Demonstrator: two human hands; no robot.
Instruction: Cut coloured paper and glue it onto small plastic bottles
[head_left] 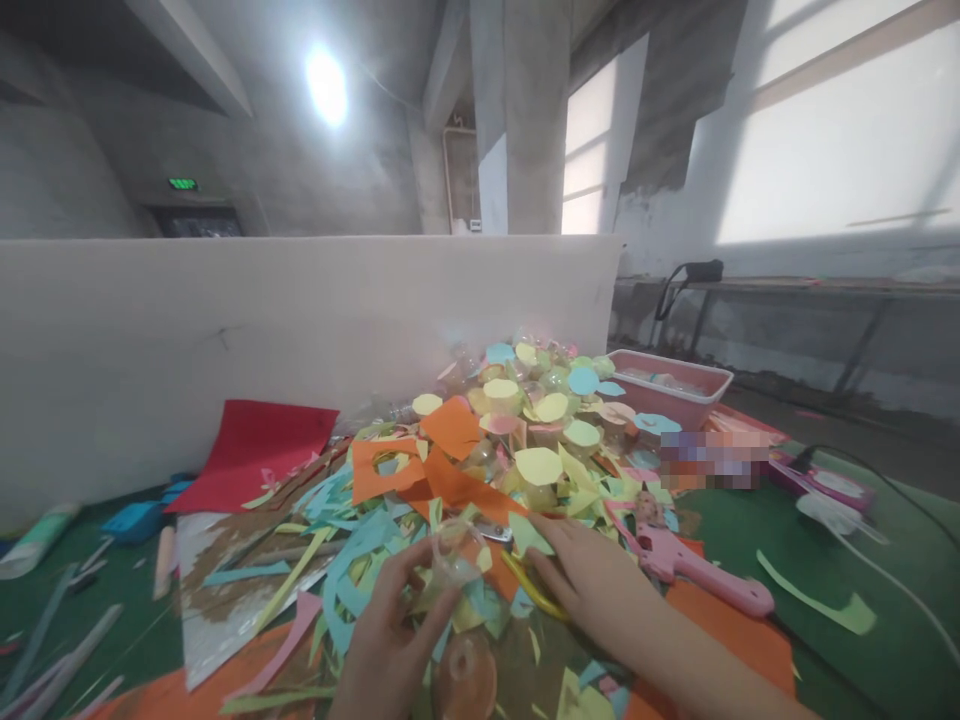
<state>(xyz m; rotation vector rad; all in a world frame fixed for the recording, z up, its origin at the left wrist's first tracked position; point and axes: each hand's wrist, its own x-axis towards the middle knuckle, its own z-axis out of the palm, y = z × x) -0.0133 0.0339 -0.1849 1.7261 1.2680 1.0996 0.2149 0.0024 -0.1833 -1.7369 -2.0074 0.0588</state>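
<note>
My left hand is clamped on a clear cup, near centre above the paper scraps; it looks bare to me. My right hand lies flat, fingers apart, touching the yellow scissors. The far pile of cups already carries paper circles.

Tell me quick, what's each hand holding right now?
Left hand: fingers closed on a clear plastic cup.
Right hand: open, lying on yellow-handled scissors.

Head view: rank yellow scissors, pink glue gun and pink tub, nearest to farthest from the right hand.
1. The yellow scissors, touching the right hand.
2. The pink glue gun, just right.
3. The pink tub, far back right.
</note>
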